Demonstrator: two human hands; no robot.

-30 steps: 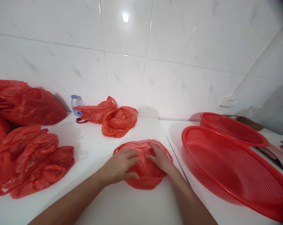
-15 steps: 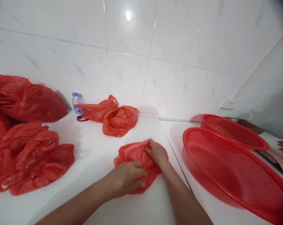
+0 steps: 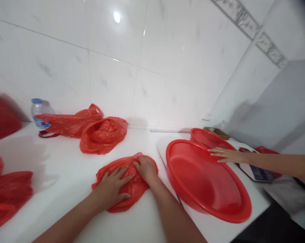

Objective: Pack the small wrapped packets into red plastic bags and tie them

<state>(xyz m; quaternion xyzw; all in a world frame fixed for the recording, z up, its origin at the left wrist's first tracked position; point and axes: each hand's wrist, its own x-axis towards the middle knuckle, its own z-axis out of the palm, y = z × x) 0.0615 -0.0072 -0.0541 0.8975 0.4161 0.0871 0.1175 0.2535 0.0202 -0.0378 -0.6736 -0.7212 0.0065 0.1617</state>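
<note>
We have the red bag (image 3: 137, 187) on the white table (image 3: 66, 185), left of the big basket (image 3: 203, 175). Our left hand (image 3: 111, 189) lies flat on it, fingers spread. Our right hand (image 3: 146, 169) bends over its far edge; can't tell if it's pinching. Co-worker's hand (image 3: 226, 155) over the basket's far rim.

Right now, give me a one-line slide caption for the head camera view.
Left hand and right hand on a red plastic bag, another person's hand by a red basket.
</note>
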